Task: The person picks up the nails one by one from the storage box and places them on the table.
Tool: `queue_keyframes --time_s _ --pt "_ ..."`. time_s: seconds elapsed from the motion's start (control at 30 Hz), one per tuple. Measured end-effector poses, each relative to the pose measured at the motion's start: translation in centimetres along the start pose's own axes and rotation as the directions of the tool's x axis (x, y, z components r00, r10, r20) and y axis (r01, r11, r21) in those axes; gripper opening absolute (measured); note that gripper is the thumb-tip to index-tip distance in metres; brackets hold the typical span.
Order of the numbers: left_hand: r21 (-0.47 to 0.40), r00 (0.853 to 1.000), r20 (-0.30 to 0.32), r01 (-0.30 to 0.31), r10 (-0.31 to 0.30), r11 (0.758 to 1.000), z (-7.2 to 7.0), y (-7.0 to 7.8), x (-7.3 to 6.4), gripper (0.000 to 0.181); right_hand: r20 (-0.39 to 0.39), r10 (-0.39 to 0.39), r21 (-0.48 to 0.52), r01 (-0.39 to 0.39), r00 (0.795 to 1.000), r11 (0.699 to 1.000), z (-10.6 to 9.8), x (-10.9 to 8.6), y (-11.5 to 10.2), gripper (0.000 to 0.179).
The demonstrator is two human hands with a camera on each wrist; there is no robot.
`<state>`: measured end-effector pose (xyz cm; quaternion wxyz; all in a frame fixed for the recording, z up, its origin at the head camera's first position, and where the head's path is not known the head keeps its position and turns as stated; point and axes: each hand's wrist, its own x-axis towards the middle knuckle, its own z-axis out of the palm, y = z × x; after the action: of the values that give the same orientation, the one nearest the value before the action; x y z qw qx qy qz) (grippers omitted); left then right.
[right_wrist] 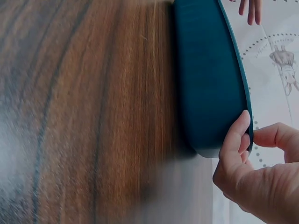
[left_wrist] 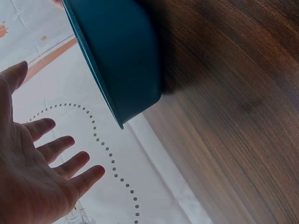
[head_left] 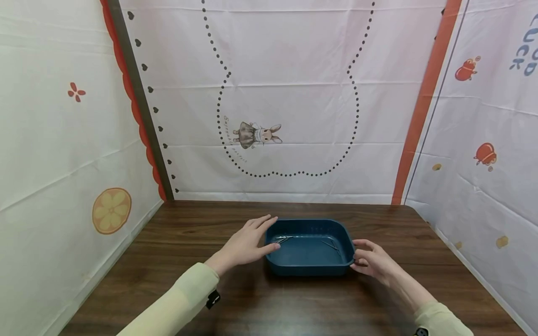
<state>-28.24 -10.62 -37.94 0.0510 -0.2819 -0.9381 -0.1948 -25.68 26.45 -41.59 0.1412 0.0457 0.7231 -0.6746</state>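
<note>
A dark blue rectangular tray point(head_left: 308, 270) with raised walls stands on the wooden table. Thin silvery metal pieces point(head_left: 284, 239) lie inside near its left end, and a few more slender pieces point(head_left: 333, 247) are toward the right; their kind is too small to make out. My left hand point(head_left: 249, 243) hovers at the tray's left side with fingers spread, holding nothing. In the left wrist view its fingers stand apart from the tray wall point(left_wrist: 119, 60). At the opposite end, my right hand point(right_wrist: 254, 172) pinches the rim, its fingers along the outer wall and its thumb at the edge.
Dark brown wood table point(head_left: 201, 224) surrounds the tray. Behind it hangs a pale printed cloth point(head_left: 294, 112) with a rabbit figure and dotted line. More patterned cloth walls in the table on the left point(head_left: 54, 163) and right point(head_left: 483, 186).
</note>
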Motion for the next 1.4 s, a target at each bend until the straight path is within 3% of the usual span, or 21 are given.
queue_keyframes --time_s 0.5,0.93,1.4 --pt "0.046 1.0 0.009 -0.03 0.03 0.998 -0.6 -0.1 -0.3 0.076 0.037 -0.011 0.013 0.011 0.999 1.0 1.3 -0.2 -0.2 0.065" --pt "0.081 0.996 0.061 -0.065 0.06 0.995 -0.4 -0.1 -0.7 0.076 0.077 -0.017 0.017 0.015 0.997 1.0 3.0 -0.6 0.0 0.067" --pt "0.133 0.99 0.11 -0.104 0.09 0.986 -1.7 -0.3 -1.0 0.077 0.089 -0.006 0.021 0.004 0.996 1.0 3.7 -0.7 0.4 0.065"
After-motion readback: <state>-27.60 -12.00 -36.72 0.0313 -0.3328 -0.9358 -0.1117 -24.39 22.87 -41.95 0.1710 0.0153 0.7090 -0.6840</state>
